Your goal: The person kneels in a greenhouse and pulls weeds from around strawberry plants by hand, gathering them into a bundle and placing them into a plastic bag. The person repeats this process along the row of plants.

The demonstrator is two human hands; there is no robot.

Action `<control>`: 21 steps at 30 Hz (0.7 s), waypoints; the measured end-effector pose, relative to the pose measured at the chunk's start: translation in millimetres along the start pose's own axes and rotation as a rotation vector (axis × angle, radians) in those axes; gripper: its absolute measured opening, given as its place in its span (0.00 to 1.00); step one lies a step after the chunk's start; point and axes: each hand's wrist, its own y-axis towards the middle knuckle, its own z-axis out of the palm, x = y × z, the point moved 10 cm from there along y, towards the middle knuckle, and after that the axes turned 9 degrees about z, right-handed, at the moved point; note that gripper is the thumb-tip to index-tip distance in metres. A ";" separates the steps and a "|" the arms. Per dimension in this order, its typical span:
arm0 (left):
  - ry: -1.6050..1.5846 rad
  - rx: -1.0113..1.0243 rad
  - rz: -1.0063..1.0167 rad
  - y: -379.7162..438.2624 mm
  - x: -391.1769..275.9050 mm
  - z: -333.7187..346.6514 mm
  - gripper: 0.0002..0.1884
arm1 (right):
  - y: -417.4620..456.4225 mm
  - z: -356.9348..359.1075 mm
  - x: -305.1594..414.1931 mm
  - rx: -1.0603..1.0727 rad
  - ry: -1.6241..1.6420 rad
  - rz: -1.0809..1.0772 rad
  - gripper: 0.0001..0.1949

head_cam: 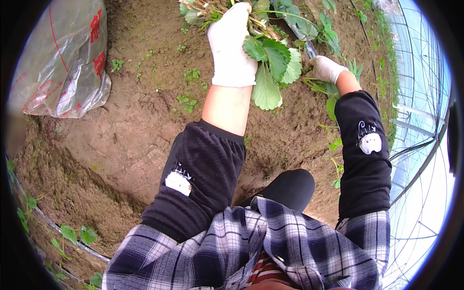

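My left hand, in a white glove, is closed around a bunch of strawberry leaves and dry stalks. Broad green strawberry leaves hang to the right of its wrist. Farther right, my right hand, also in a white glove, is curled low over a strawberry plant at the soil. Its fingers close on stems there, though the fingertips are partly hidden. A grey drip hose runs through the foliage just above my right hand.
A clear plastic bag with red printing lies on the soil at upper left. Small weeds dot the brown soil. Greenhouse film and frame rise along the right. Another hose with seedlings runs along the lower left.
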 end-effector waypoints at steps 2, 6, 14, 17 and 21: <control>-0.001 -0.018 0.054 2.5 -0.8 -5.0 0.11 | 22.7 19.8 -22.2 -0.051 0.035 -0.071 0.12; -0.034 0.042 -0.039 1.8 0.7 -1.3 0.10 | -13.2 -21.7 45.0 -0.008 -0.109 0.031 0.15; 0.033 -0.089 0.062 1.2 -5.9 -5.3 0.11 | -19.6 -17.6 38.0 -0.056 -0.087 0.078 0.15; 0.016 0.043 0.012 0.5 -1.9 -1.2 0.11 | -21.3 -20.4 34.3 -0.115 -0.057 0.117 0.15; 0.005 0.046 -0.046 -3.9 1.0 3.7 0.11 | -27.8 -20.8 23.3 -0.161 -0.007 0.224 0.16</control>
